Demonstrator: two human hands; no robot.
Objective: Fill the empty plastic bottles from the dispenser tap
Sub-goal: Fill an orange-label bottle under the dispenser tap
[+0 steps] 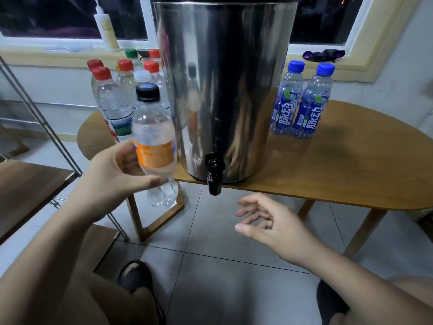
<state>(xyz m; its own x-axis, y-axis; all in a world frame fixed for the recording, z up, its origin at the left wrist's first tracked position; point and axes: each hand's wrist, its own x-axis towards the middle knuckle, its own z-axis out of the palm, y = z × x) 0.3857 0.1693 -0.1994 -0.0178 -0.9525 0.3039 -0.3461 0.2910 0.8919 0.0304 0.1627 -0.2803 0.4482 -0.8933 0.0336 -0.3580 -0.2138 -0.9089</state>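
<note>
Just left of the tap point(213, 174), out past the table's point(351, 172) near edge, the black-capped bottle point(152, 123) hangs in the air. It is clear plastic with an orange label, cap up and leaning slightly. It is blurred, so I cannot tell whether there is liquid inside. The left grip point(117, 170) wraps it at the label, thumb across the near side and fingers curled behind. The right grip point(276, 226) hovers lower, below and right of the tap, fingers loosely spread and bent, holding nothing and touching nothing.

The black tap juts from the base of the tall steel dispenser point(222, 90), which stands at the near edge of the table with the spout overhanging the tiled floor point(210, 231). Left of the dispenser a cluster of clear bottles point(110, 99) stands on the table, most red-capped, with one green and one white cap among them. To its right, farther back, two blue-capped bottles point(302, 102) with blue labels stand side by side, touching. On the far window sill point(70, 49) are a pump bottle point(106, 29) at the left and a dark cloth point(324, 55) at the right.
</note>
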